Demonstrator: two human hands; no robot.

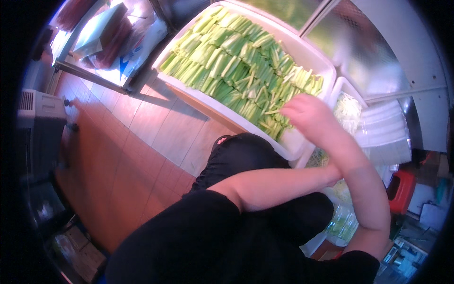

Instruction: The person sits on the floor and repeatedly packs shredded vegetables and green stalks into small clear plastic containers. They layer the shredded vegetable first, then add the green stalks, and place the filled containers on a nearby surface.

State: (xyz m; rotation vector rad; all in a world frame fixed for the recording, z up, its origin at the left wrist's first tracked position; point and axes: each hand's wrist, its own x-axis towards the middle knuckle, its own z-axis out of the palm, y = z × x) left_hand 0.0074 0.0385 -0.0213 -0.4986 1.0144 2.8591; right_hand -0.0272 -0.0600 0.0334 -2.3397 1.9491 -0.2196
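A large white plastic tub (321, 58) stands before me, filled with rows of cut green vegetable stalks (227, 60). My right hand (305, 115) reaches over the tub's near right part, its fingers bent together. A short cut stalk (273, 112) sticks out from the fingertips, seemingly pinched there. Across my lap stretches my left arm, passing beneath the right forearm. Only the wrist edge of my left hand (335, 174) shows, near a container of pale shredded vegetable (319, 158); its fingers are hidden behind the right forearm.
Right of the tub are a white container with pale shreds (349, 106) and stacked clear plastic trays (385, 133). A red plastic stool (404, 191) stands farther right. At upper left, a metal shelf (92, 76) bears bags and a box. Below is tiled floor (156, 120).
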